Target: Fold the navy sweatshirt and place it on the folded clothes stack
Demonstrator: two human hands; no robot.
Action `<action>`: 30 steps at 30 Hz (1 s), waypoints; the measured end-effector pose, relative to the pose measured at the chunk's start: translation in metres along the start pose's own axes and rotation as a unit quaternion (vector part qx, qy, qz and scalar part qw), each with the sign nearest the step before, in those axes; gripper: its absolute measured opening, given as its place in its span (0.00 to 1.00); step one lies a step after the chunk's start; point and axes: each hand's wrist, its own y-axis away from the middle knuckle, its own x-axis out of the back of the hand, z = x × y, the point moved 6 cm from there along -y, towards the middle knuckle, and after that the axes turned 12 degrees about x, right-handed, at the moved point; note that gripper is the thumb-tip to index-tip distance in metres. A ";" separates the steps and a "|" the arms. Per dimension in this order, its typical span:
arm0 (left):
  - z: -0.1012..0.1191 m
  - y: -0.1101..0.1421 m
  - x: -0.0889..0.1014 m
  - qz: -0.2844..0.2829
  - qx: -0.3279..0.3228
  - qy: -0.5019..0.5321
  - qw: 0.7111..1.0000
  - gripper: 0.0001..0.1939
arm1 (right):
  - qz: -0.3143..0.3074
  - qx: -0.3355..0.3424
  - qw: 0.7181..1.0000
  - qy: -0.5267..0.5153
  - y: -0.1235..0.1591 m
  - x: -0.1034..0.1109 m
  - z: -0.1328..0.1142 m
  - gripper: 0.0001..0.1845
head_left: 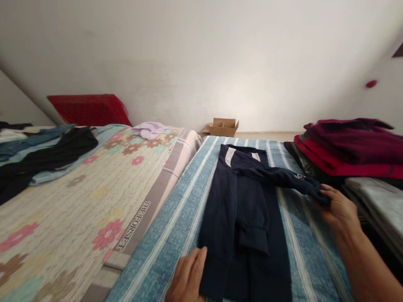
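Observation:
A navy long-sleeved sweatshirt with white shoulder stripes lies on a blue striped bedcover. One of its sleeves is folded in over the body, its cuff pointing toward me. The other sleeve, with white lettering, stretches out to the right. My right hand is closed around the end of that sleeve and holds it just above the bedcover. Down at the lower left edge of the sweatshirt, my left hand rests with its fingers stretched along the fabric. Its thumb is mostly hidden.
To the right stand stacks of folded clothes, maroon and red above grey. A floral bed on the left carries dark clothes and a lilac cloth. An open cardboard box sits by the wall.

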 end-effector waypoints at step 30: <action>0.020 0.003 0.013 0.008 0.048 -0.004 0.999 0.21 | -0.648 0.490 0.489 0.318 0.287 -0.093 0.002 0.14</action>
